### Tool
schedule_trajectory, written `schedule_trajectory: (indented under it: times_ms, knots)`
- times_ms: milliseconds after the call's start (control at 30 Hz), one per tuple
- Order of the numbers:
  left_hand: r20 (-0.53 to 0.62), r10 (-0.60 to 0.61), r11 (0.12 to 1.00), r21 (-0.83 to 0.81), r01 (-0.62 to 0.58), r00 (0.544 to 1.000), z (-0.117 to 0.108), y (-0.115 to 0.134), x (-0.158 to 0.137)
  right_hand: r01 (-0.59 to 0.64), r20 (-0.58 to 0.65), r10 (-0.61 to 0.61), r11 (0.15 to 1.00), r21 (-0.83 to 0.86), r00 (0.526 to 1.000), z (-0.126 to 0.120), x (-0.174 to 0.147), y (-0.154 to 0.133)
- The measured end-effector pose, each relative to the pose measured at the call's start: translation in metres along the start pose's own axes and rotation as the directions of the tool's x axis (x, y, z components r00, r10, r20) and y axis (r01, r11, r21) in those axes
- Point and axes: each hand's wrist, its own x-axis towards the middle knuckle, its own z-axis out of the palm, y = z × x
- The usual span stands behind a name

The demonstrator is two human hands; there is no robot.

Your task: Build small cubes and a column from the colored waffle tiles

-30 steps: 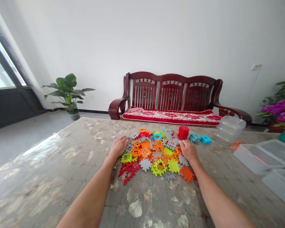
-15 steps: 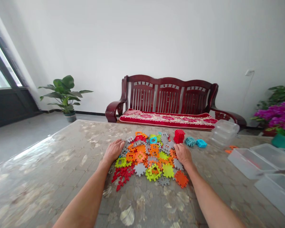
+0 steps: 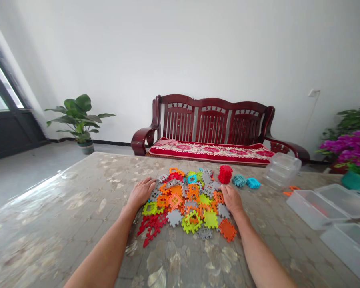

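A heap of interlocking plastic tiles (image 3: 175, 201) in orange, grey, lime, red and blue lies on the table in front of me. My left hand (image 3: 142, 193) rests palm down against the heap's left edge, fingers stretched out and holding nothing. Opposite it, my right hand (image 3: 230, 197) lies at the right edge, its fingers reaching toward grey and orange tiles; no tile shows in its grip. Just beyond that hand stands a stack of red tiles (image 3: 225, 175). Beside the stack are a pile of teal tiles (image 3: 239, 181) and a pile of bright blue tiles (image 3: 253, 183).
Clear plastic boxes (image 3: 307, 208) stand at the table's right, with a transparent container (image 3: 282, 170) behind them. Orange pieces (image 3: 291, 191) lie between. A patterned cloth covers the table (image 3: 78, 224). Past its far edge is a wooden bench (image 3: 211, 120).
The view has shifted very slightly. Both hands stay at the sides of the heap, and the tiles keep their arrangement.
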Motion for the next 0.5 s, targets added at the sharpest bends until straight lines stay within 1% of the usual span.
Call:
schedule_trajectory:
  times_ms: [133,333,500]
  knots:
    - [0.011,-0.002,1.0,-0.021,0.003,1.0,0.0016,-0.0032,0.0019,-0.005,-0.006,0.005,0.998,0.056,1.0,-0.0004,-0.0018,-0.0009]
    - [-0.008,0.01,0.999,-0.052,-0.01,1.0,0.0048,-0.008,0.0032,-0.021,0.009,0.021,0.995,0.102,1.0,-0.0002,0.0,0.0007]
    - [0.007,0.002,0.999,-0.04,-0.001,1.0,0.0041,-0.0065,0.0023,-0.064,0.024,0.062,0.989,0.134,0.998,-0.0008,0.0028,0.001]
